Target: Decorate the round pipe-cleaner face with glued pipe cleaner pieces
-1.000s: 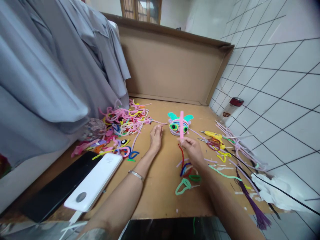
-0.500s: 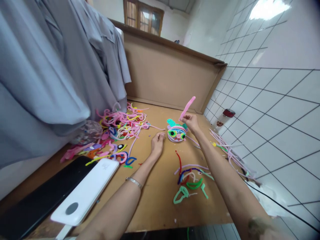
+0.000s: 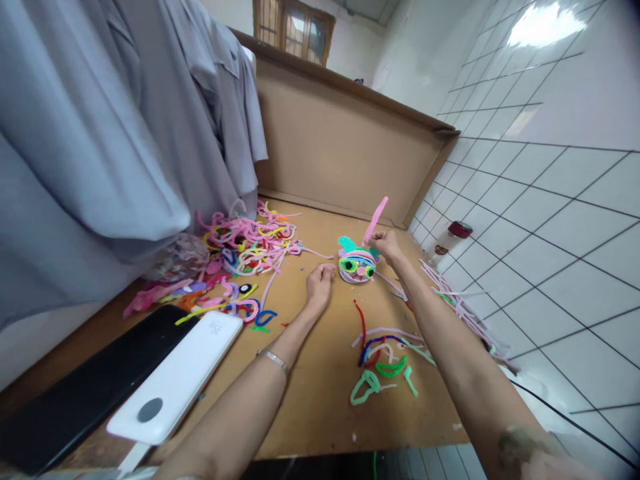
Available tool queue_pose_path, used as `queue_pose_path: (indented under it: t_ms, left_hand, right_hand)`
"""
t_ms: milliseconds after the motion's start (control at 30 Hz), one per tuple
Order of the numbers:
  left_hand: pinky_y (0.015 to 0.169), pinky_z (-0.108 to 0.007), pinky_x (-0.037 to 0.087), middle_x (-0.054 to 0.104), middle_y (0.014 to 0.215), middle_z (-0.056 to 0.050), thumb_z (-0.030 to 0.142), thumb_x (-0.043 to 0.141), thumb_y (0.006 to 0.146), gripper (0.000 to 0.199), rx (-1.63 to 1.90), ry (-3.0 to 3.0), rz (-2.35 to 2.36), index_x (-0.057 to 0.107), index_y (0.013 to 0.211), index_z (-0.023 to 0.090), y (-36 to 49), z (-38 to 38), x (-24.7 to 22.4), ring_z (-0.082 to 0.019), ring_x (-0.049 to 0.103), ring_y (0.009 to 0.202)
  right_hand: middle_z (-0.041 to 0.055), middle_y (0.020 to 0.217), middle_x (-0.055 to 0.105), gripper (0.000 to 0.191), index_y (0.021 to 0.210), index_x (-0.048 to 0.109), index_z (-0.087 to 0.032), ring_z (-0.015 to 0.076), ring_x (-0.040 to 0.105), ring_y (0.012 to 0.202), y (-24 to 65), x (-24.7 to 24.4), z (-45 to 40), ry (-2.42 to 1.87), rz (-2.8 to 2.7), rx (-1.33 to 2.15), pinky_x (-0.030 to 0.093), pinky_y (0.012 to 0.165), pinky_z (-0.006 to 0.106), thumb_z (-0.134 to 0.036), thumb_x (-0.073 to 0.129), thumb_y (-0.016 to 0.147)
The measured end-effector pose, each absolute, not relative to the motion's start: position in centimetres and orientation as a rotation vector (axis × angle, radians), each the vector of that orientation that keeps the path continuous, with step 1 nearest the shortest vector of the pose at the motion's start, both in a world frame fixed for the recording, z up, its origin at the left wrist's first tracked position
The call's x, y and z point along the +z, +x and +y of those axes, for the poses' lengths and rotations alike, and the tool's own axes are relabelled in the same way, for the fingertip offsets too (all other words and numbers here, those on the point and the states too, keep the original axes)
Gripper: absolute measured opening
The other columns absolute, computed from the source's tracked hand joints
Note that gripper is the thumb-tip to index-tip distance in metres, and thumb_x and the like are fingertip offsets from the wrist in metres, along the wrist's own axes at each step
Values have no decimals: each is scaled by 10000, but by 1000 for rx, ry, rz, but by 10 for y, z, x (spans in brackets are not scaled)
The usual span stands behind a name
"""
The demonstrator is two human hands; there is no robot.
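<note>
A round figure (image 3: 358, 267) made of coloured pipe cleaners, with green ear-like pieces and yellow-rimmed black eyes, sits on the brown board. My right hand (image 3: 384, 245) pinches the lower end of a pink fuzzy strip (image 3: 376, 219), which points upward just above and behind the figure's right side. Left of the figure, my left hand (image 3: 320, 283) rests near the board with fingers curled together. Whether anything small is between its fingertips cannot be made out.
Mixed pipe cleaners (image 3: 250, 243) are heaped at the left, near a white power bank (image 3: 175, 380) and a black slab (image 3: 85, 393). Loose pieces (image 3: 383, 357) lie in front. A red-lidded jar (image 3: 450, 240) stands by the tiled wall. Grey cloth (image 3: 200, 100) hangs at the left.
The whole view has shifted slightly. My right hand, with the pink strip, is a little lower and closer to the figure's top; the strip stands more upright. My left hand stays beside the figure.
</note>
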State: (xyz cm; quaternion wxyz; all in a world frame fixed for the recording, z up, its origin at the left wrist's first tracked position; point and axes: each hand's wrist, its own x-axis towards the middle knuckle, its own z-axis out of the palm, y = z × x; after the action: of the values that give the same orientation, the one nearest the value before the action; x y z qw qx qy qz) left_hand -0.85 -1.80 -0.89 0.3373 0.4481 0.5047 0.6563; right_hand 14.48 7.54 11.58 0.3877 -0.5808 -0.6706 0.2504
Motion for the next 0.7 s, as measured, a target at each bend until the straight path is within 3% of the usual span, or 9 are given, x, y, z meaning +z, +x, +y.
queue_pose_path:
  t_ms: [133, 200, 300, 467, 700]
  left_hand:
    - [688, -248, 411, 622, 701, -10, 277, 521, 825, 182, 1785, 1088, 1260, 654, 779, 162, -12, -21, -2, -140, 540, 679]
    - [679, -240, 404, 633, 718, -12, 305, 579, 801, 168, 1857, 1052, 1201, 660, 780, 159, -16, -21, 2, -130, 527, 674]
    - [563, -218, 349, 583, 634, 12, 421, 670, 741, 270, 1855, 970, 1039, 666, 770, 153, -20, -22, 6, -96, 449, 564]
    - [464, -209, 252, 535, 572, 22, 565, 748, 629, 448, 1616, 919, 761, 643, 663, 131, -14, -34, 8, -51, 356, 466]
    - [504, -213, 272, 522, 545, 35, 498, 821, 576, 425, 1582, 1011, 738, 705, 723, 116, -9, -41, 2, -52, 373, 500]
  right_hand:
    - [-31, 521, 529, 152, 550, 547, -178, 98, 447, 520, 134, 124, 47, -1238, -1687, 684, 326, 528, 236, -285, 650, 581]
    - [-13, 594, 605, 166, 641, 585, -181, 115, 514, 559, 128, 120, 19, -1086, -1698, 922, 375, 557, 237, -313, 669, 586]
    - [-13, 573, 601, 238, 652, 592, -180, 96, 481, 511, 123, 100, -23, -1015, -1753, 1266, 364, 530, 230, -398, 685, 624]
    - [-25, 550, 577, 283, 636, 613, -178, 72, 421, 480, 124, 60, -48, -1036, -1619, 1247, 318, 492, 217, -445, 707, 640]
    - [-19, 566, 589, 296, 706, 646, -175, 78, 448, 480, 123, 39, -43, -1042, -1454, 1228, 340, 493, 223, -453, 718, 637]
